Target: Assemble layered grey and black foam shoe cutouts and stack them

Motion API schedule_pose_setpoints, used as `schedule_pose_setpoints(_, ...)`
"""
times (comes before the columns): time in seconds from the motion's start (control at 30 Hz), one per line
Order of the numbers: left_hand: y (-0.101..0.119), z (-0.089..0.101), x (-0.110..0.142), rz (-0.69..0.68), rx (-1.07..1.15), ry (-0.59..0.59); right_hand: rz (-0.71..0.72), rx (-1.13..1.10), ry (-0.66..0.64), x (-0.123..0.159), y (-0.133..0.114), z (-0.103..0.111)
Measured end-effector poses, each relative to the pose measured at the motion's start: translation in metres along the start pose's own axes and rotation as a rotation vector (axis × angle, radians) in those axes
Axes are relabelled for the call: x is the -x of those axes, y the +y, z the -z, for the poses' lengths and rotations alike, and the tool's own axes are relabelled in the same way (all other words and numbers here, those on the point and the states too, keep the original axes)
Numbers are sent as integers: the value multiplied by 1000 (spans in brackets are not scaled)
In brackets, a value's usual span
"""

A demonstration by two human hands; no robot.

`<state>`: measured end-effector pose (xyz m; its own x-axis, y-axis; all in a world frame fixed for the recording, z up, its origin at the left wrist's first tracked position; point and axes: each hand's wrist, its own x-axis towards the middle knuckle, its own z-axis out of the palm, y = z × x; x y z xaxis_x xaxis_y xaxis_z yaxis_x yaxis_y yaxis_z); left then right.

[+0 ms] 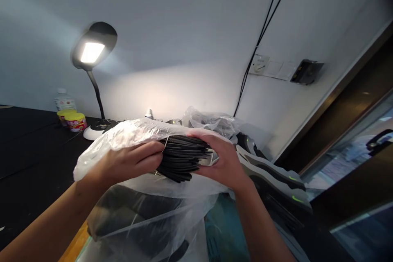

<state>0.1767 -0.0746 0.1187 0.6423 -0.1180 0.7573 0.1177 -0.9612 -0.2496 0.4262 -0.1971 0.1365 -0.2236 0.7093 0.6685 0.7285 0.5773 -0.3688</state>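
A bundle of thin black strips point(181, 157) sticks out of a clear plastic bag point(110, 143), with a pale rubber band around part of it. My left hand point(135, 161) is closed on the bag and the bundle's left end. From the other side, my right hand point(222, 157) holds the strips' right end between thumb and fingers, with thin plastic around it. Beneath both hands the loose plastic hangs over a dark, partly covered item, whose kind I cannot make out.
A lit desk lamp point(100, 45) stands at the back left, near two yellow-lidded tubs point(76, 123) and a bottle point(64, 100). Several grey-and-black shoe pieces point(276, 180) with green marks lie at the right. A dark table point(27, 147) extends left, and sockets point(259, 64) are on the wall.
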Motion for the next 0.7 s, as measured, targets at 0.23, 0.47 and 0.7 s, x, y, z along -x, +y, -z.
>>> schedule_pose_setpoints(0.23, -7, -22, -7, 185, 352, 135, -202, -270, 53, 4, 2, 0)
schedule_pose_setpoints(0.47, -14, -40, 9, 307, 473, 135, -235, -357, -35, 1, 1, -3)
schedule_pose_setpoints(0.7, -15, -52, 5, 175, 388, 247, -290, -337, -58, 0, 1, -6)
